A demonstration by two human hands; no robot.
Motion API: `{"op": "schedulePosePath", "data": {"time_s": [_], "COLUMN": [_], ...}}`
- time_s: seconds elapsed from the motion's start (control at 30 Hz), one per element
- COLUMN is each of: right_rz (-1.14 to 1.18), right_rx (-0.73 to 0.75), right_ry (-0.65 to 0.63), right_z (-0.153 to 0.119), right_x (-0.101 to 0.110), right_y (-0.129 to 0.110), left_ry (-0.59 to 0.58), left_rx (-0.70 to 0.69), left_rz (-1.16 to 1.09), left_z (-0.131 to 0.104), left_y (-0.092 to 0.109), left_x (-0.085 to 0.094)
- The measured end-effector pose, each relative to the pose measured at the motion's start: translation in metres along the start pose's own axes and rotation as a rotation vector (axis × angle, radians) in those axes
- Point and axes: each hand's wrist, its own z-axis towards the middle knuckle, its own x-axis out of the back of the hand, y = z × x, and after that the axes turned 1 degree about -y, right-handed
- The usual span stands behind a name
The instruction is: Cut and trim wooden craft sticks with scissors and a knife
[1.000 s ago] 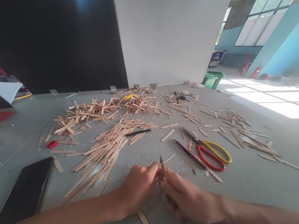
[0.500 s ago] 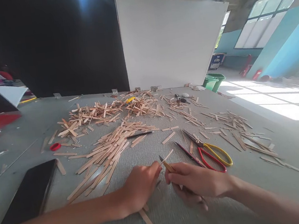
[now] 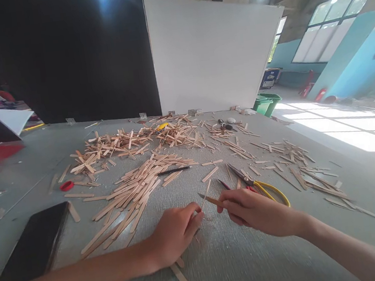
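Between the thumb and fingers of my left hand (image 3: 182, 231) is a thin wooden strip (image 3: 207, 193), its free end pointing up and away. My right hand (image 3: 248, 208) is closed around a craft knife (image 3: 212, 200) with a wooden-coloured handle, its dark pointed blade close to the strip. Whether blade and strip touch, I cannot tell. Scissors (image 3: 270, 190) with yellow and red handles lie just beyond my right hand, partly covered by it, beside a dark slim tool (image 3: 223, 184). Two craft sticks (image 3: 181, 279) lie under my left wrist.
A large heap of craft sticks (image 3: 135, 189) spreads left of centre, with a black pen (image 3: 174, 170) on it. More thin pieces (image 3: 299, 176) are scattered to the right. A black phone-like slab (image 3: 32, 246) and red ring (image 3: 67, 186) lie left. Upright black and white panels (image 3: 217, 49) stand behind.
My right hand has moved slightly up and right, now covering more of the scissors. The strip in my left hand has turned to point more steeply away.
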Motion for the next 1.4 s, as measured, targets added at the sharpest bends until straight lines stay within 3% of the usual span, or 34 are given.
{"op": "schedulePosePath", "data": {"time_s": [0.17,0.3,0.47,0.57,0.73,0.83,1.0,1.1,1.23,1.4], "right_rz": [-0.057,-0.322,-0.74,-0.855,-0.891,-0.868,-0.812,-0.81,-0.805,-0.732], "right_rx": [0.007,0.099,0.269,0.322,0.421,0.399,0.377,0.343,0.43,0.401], "right_ry": [-0.049,0.102,0.315,0.337,0.41,0.346,0.404,0.334,0.392,0.387], "right_z": [-0.001,-0.005,0.003,0.011,0.014,0.015,0.013,0.013,0.017,0.018], "right_x": [-0.007,-0.009,-0.015,-0.018,-0.018,-0.02,-0.022,-0.023,-0.029,-0.036], "right_y": [-0.004,0.004,0.032,0.045,0.052,0.052,0.047,0.046,0.051,0.05], "left_ry": [0.018,0.011,-0.002,0.014,0.02,0.03,0.035,0.043,0.055,0.047], "left_rx": [0.012,0.014,-0.001,-0.006,-0.016,-0.012,-0.027,-0.035,-0.045,-0.062], "left_rz": [0.014,0.022,0.059,0.092,0.125,0.138,0.159,0.167,0.179,0.18], "left_z": [0.001,-0.001,-0.003,-0.003,-0.004,-0.004,-0.003,-0.003,-0.003,-0.003], "left_y": [-0.002,0.0,-0.001,-0.003,-0.003,-0.003,-0.002,-0.003,-0.004,-0.002], "left_x": [-0.003,-0.002,-0.002,-0.003,-0.006,-0.006,-0.005,-0.006,-0.006,-0.004]}}
